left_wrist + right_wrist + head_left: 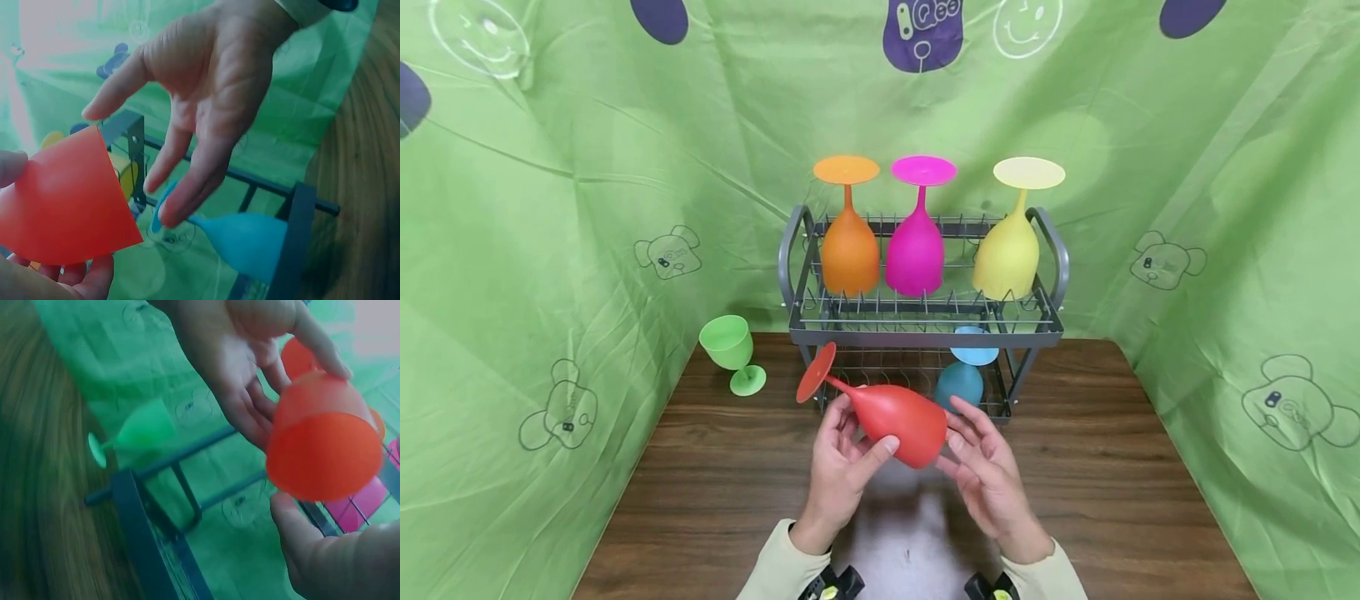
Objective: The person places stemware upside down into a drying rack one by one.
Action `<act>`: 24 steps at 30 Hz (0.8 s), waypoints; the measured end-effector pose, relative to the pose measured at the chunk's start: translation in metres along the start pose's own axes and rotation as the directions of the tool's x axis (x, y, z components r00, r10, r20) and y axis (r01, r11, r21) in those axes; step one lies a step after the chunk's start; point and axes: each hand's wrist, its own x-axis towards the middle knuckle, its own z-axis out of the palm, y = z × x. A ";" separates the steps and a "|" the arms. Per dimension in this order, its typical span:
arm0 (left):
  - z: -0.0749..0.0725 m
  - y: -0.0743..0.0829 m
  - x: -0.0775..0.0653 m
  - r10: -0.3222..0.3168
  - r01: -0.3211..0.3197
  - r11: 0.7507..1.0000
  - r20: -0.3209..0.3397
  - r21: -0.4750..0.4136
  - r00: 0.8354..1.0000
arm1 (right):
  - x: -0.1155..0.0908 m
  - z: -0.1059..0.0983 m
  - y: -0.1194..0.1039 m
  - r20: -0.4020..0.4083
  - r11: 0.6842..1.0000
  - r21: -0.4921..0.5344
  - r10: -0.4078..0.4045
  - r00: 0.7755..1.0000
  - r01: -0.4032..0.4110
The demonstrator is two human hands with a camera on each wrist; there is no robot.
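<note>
A red plastic wine goblet [904, 421] lies tilted in the air, its foot up to the left and its mouth down to the right. My left hand [844, 467] grips the bowl, thumb across the near side and fingers behind. Beside the mouth, my right hand [988, 483] has its fingers spread; the left wrist view shows this right hand [209, 94] apart from the rim. The goblet's open mouth [328, 456] faces the right wrist camera, with the left hand [247, 381] around the bowl's far side.
A two-tier dark dish rack [925, 339] stands at the back. Upside down on its top tier are orange [850, 250], magenta [915, 254] and yellow [1007, 254] goblets; a blue goblet [960, 385] is on the lower tier. A green goblet [727, 343] stands upright at left on the wooden table [715, 500].
</note>
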 end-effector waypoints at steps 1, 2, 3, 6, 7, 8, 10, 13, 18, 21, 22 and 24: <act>-0.002 -0.002 0.001 0.008 -0.008 1.000 -0.005 0.006 1.000 | 0.000 -0.002 -0.001 -0.028 1.000 -0.030 -0.006 1.000 0.006; -0.004 -0.004 0.002 0.011 -0.011 1.000 -0.012 0.011 1.000 | 0.001 -0.005 -0.002 -0.051 0.998 -0.055 -0.014 0.999 0.012; -0.006 -0.006 0.004 0.012 -0.012 1.000 -0.022 0.018 1.000 | 0.002 -0.008 -0.003 -0.073 0.997 -0.075 -0.021 0.997 0.016; -0.012 -0.014 0.008 0.016 -0.013 0.999 -0.052 0.051 0.999 | 0.005 -0.018 -0.003 -0.141 0.991 -0.133 -0.045 0.989 0.026; -0.014 -0.017 0.010 0.021 -0.017 0.998 -0.060 0.063 0.998 | 0.006 -0.022 -0.002 -0.163 0.987 -0.158 -0.055 0.985 0.028; -0.016 -0.020 0.012 0.027 -0.021 0.996 -0.070 0.082 0.997 | 0.007 -0.026 -0.002 -0.187 0.981 -0.190 -0.067 0.980 0.031; -0.020 -0.027 0.016 0.052 -0.041 0.990 -0.082 0.134 0.995 | 0.010 -0.034 0.000 -0.229 0.965 -0.259 -0.094 0.969 0.032; -0.026 -0.039 0.020 0.099 -0.077 0.971 -0.086 0.224 0.991 | 0.014 -0.046 0.004 -0.289 0.925 -0.380 -0.135 0.948 0.016; -0.033 -0.057 0.025 0.165 -0.142 0.911 -0.025 0.387 0.986 | 0.022 -0.067 0.008 -0.389 0.881 -0.473 -0.187 0.902 -0.022; -0.036 -0.065 0.031 0.177 -0.167 0.865 0.025 0.474 0.984 | 0.026 -0.076 0.010 -0.437 0.873 -0.488 -0.213 0.874 -0.031; -0.038 -0.068 0.033 0.173 -0.167 0.848 0.035 0.504 0.984 | 0.027 -0.078 0.010 -0.449 0.867 -0.496 -0.222 0.865 -0.034; -0.040 -0.071 0.038 0.157 -0.154 0.811 0.044 0.564 0.987 | 0.030 -0.083 0.011 -0.463 0.857 -0.514 -0.241 0.853 -0.037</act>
